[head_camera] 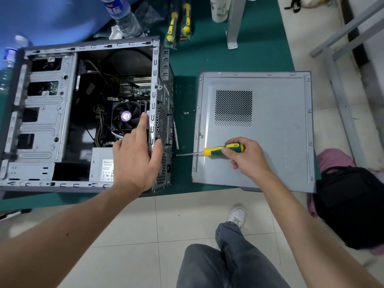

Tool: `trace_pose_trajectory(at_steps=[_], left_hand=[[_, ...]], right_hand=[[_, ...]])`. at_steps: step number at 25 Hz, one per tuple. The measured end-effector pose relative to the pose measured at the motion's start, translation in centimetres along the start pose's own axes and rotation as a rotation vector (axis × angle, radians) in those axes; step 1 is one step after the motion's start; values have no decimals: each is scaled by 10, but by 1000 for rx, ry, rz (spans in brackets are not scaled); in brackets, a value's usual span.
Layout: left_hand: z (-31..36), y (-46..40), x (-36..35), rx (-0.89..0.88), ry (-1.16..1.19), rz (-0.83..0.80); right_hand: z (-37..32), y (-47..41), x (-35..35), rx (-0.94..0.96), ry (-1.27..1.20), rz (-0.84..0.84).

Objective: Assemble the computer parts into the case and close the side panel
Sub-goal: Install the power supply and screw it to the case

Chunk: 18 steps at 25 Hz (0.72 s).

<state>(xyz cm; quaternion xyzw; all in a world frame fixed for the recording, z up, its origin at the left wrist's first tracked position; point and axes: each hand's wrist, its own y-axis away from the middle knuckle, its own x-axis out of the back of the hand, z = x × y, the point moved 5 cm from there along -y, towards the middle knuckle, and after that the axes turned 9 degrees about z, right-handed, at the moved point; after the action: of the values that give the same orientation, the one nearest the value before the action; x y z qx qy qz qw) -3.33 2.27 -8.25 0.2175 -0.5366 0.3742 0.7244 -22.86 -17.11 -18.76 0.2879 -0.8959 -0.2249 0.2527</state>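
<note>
The open computer case (41, 113) lies on its side on the green table, with the motherboard, a CPU fan (124, 116) and a power supply (101, 167) visible inside. My left hand (135, 156) rests on the case's rear edge, fingers straight over the rim and thumb on the outer back wall. The grey side panel (274, 132) lies flat to the right of the case. Over the panel's left part my right hand (247, 159) grips a yellow-and-green screwdriver (218, 150), its tip pointing left at the case's back wall.
Two small screws (186, 113) lie on the green mat (207, 59) between case and panel. More screwdrivers in a bag (178, 21), a water bottle (124, 17) and a white cup (219, 9) sit at the back. A dark bag (351, 204) lies on the floor at right.
</note>
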Motion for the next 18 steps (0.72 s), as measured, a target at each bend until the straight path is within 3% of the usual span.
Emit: trace_pose_trajectory(at_steps=[4,8,15,18], left_hand=[[1,0,1,-2,6,-1],[1,-1,1,0,6,-3],[4,-1,3,-2,6,-1],[5,0,5,-1,11,-7]], right_hand=[[3,3,-1,-99,178,44],[1,9,-4,-14,-7,-120],[8,4,-1,-69,201,-34],[5,5,-4,-29,189,-89]])
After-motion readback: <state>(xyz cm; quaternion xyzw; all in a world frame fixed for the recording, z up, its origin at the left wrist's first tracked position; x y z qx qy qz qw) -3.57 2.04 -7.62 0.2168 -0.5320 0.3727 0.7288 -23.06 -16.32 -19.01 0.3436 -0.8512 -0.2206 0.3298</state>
